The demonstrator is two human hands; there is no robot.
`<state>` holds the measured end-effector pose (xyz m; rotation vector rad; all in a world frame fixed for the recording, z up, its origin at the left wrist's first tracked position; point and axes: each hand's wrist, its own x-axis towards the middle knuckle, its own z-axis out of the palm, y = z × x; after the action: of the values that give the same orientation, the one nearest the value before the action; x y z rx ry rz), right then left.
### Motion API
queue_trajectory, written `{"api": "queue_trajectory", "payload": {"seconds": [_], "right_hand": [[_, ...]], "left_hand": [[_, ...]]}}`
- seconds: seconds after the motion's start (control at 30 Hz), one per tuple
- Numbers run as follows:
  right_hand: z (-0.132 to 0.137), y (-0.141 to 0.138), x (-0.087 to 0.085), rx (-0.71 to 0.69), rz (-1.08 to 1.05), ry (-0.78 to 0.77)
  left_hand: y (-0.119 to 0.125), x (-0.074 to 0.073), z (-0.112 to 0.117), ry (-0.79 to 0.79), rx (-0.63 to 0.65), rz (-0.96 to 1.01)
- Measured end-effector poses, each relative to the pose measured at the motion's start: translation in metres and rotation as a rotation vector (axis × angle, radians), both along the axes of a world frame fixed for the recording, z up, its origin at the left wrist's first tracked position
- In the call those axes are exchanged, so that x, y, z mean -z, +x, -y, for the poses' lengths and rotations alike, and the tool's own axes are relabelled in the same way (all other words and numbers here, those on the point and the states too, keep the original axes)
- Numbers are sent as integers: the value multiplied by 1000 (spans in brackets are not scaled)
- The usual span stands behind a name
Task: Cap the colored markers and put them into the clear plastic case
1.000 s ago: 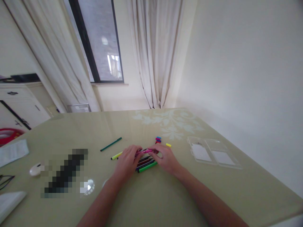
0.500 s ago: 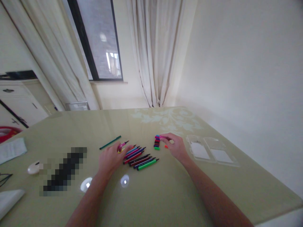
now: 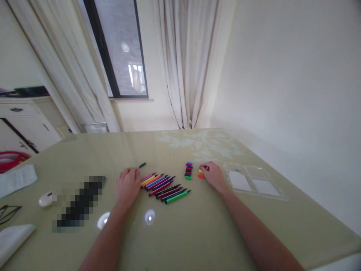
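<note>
The left hand (image 3: 127, 185) lies knuckles-up on the worktop (image 3: 197, 233), its fingers curled over a dark green pen (image 3: 142, 165); only the pen's far tip shows past the fingertips, so whether the grip is clenched on it or merely resting cannot be told. Just right of that hand lies a row of uncapped coloured pens (image 3: 165, 186), side by side, tips pointing far and right, the green one nearest. The right hand (image 3: 214, 176) rests farther right, its fingertips pinched on a small pink cap (image 3: 202, 166) at the far end of a short cluster of caps (image 3: 200, 173). A second stack of caps (image 3: 188, 170) stands just left of it, between the hand and the pens. Right of the right hand lies an open clear plastic case (image 3: 254, 180). No lettering on pens or case is legible.
</note>
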<state>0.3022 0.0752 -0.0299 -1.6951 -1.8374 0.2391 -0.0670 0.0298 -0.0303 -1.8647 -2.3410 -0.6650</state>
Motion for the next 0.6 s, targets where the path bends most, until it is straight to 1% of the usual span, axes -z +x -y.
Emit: {"api": "queue_trajectory", "payload": {"seconds": [0.07,0.13,0.27,0.33,0.4,0.43,0.5,0.57,0.6], "right_hand": [[1,1,-1,8,-3,3],[1,0,-2,14,2,-1],[4,-3,-8,16,2,9],[7,-7,-12,-3,-9,57],[12,-14,-17,-55,-32,120],[16,-19,-20,-90,-51,153],[26,-31,-24,-168,-99,207],[36,-44,-27,-256,-146,232],[41,-50,-26,-316,-159,228]], "left_hand": [[-4,1,0,-14,-95,20],[-7,2,1,-56,-136,37],[-9,1,3,-88,-142,46],[-10,-2,3,-97,-140,64],[-8,-7,3,-67,-126,86],[-6,-10,3,-26,-97,100],[6,-16,4,89,28,140],[25,-20,8,183,236,190],[37,-21,11,189,339,199]]}}
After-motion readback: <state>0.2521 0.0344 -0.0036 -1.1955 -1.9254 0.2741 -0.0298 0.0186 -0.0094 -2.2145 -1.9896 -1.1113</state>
